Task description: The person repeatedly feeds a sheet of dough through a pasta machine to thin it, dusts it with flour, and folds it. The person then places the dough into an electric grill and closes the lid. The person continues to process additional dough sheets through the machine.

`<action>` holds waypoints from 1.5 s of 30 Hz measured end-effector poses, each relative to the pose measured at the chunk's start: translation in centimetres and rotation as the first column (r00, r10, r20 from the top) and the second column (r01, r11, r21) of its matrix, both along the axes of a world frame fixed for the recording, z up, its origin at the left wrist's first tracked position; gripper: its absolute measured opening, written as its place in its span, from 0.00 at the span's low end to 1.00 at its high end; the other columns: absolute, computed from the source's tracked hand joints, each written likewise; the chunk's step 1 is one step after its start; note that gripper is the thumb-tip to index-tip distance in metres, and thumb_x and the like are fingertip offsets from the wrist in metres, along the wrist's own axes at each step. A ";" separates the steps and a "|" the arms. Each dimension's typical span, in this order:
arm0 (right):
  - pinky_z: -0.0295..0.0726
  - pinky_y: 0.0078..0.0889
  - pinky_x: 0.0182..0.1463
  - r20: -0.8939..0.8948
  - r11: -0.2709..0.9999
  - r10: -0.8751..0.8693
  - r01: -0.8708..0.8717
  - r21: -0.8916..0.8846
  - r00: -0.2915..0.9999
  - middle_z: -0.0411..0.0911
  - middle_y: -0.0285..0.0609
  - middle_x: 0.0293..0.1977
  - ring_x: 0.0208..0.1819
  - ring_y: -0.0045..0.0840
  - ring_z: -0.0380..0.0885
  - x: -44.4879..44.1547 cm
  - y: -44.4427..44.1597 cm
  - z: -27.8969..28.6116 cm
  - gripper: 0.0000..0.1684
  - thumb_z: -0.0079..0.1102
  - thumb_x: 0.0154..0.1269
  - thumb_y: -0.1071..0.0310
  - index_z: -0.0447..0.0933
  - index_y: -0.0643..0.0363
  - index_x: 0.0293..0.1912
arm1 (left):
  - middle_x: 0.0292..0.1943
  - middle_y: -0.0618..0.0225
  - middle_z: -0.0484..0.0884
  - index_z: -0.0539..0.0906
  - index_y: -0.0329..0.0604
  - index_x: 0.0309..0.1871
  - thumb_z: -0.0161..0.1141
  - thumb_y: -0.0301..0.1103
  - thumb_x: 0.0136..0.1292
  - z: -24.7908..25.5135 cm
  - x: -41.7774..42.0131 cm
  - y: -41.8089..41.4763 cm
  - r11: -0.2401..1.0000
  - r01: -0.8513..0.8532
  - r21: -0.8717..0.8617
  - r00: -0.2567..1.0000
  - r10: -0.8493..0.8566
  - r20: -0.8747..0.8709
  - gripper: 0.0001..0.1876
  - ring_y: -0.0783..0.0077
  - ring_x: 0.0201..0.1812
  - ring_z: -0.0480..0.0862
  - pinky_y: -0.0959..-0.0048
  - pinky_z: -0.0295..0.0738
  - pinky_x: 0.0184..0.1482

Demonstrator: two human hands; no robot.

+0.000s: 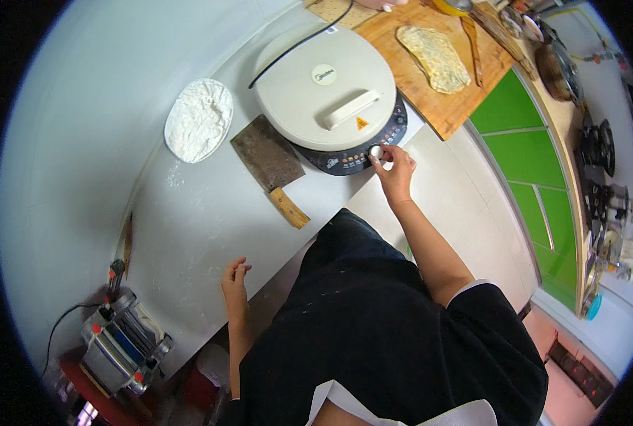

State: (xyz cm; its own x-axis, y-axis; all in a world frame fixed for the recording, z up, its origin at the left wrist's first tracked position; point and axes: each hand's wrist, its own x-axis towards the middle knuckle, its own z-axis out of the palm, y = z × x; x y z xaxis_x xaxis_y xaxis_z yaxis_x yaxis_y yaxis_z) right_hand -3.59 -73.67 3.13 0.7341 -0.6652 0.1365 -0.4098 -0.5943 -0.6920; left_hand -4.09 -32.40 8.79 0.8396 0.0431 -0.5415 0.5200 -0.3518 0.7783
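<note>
My right hand (397,171) pinches the silver control knob (375,152) on the black front panel of a cream Midea electric baking pan (306,101). The pan's round lid is down, its handle (351,109) facing me. Over the table's front part, my left hand (235,281) holds nothing, with its fingers loosely curled and partly apart. A cleaver (269,152) with a wooden handle lies flat beside the pan. Further left is a white dish heaped with flour (199,121). A flat, browned flatbread (434,59) rests on a wooden board (428,114) right of the pan.
A wooden spatula (473,52) lies on the board. The pan's black cord (300,42) crosses its lid. A metal pasta machine (122,341) stands at the table's lower left end. Across the floor are green cabinets (524,154) and a lidded pot (558,72).
</note>
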 end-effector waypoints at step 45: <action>0.76 0.35 0.42 0.006 0.137 0.985 -0.789 0.599 0.175 0.77 0.50 0.39 0.37 0.37 0.78 3.1 74.6 1.3 0.14 0.52 0.65 0.61 0.76 0.62 0.41 | 0.34 0.52 0.75 0.71 0.35 0.39 0.44 0.33 0.68 -9.8 -1.2 53.5 0.548 -0.809 0.214 0.547 0.566 0.616 0.10 0.56 0.37 0.76 0.63 0.69 0.43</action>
